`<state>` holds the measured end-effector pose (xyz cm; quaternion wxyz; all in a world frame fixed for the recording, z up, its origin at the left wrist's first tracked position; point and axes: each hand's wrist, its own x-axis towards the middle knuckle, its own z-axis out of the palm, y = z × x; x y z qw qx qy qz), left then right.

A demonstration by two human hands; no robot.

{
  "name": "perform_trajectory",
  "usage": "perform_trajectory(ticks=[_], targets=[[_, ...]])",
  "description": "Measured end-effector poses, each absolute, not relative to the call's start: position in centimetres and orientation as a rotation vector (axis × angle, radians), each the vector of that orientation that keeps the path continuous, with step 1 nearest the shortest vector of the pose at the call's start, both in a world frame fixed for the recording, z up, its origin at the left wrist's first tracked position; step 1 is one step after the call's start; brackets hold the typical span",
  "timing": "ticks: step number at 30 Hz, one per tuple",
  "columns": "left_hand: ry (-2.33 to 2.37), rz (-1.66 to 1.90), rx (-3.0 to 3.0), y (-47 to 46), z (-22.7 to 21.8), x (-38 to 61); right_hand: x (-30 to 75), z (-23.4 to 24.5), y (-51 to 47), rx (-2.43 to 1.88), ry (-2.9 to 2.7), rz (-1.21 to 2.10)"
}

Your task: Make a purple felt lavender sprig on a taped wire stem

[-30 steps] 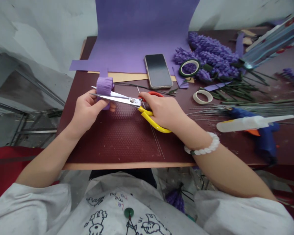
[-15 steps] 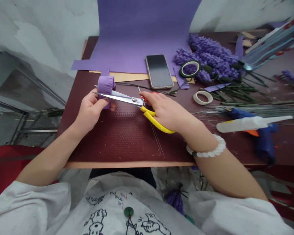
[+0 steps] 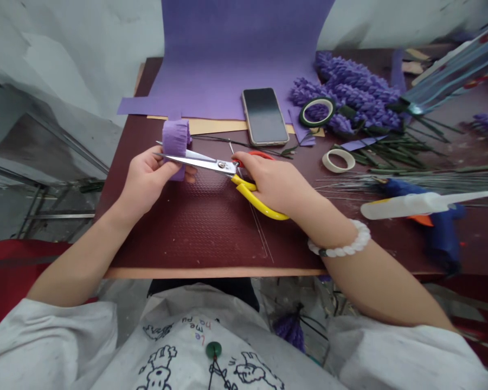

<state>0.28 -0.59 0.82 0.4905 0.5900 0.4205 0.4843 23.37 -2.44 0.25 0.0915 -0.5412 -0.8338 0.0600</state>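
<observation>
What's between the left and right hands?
In the head view: scissors gripped by the right hand, blades at the purple strip in the left hand.

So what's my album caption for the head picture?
Left hand holds a curled purple strip; right hand holds scissors.

The purple sheet (image 3: pixel 239 59) is cut off at top; the right hand (image 3: pixel 274 181) partly hides the scissors (image 3: pixel 207 164); the crimped strip (image 3: pixel 174 137) covers some left hand (image 3: pixel 144 181) fingers; the white bottle (image 3: pixel 406 206) overlaps the blue glue gun (image 3: pixel 441 238).
</observation>
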Motion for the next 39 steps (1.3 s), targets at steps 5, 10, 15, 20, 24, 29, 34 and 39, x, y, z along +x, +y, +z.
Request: perform_trajectory(ticks=[5, 10, 15, 20, 24, 29, 34, 39], targets=[[0.988, 1.180, 1.447, -0.62, 0.85, 0.32, 23.42, 0.19, -2.45, -1.618, -2.482, 0.096], [0.977, 1.198, 1.433, -0.69, 0.90, 0.49, 23.31, 0.00, -2.33, -1.667, -2.498, 0.009], [0.999, 1.197, 1.404, -0.72, 0.93, 0.53, 23.26, -0.52, -1.94, -1.698, -2.499, -0.125], [0.988, 1.214, 1.424, -0.58, 0.86, 0.54, 23.32, -0.73, -1.72, -1.708, -2.488, -0.170], [0.966, 1.231, 1.440, -0.23, 0.39, 0.37, 23.43, -0.65, -1.93, -1.670, -2.477, -0.090], [0.957, 1.217, 1.474, -0.20, 0.15, 0.23, 23.72, -0.60, -2.30, -1.533, -2.482, 0.112], [0.993, 1.197, 1.483, -0.56, 0.69, 0.40, 23.78, -0.46, -2.36, -1.528, -2.488, 0.170], [1.020, 1.182, 1.464, -0.57, 0.77, 0.32, 23.56, -0.28, -2.36, -1.565, -2.494, 0.161]])
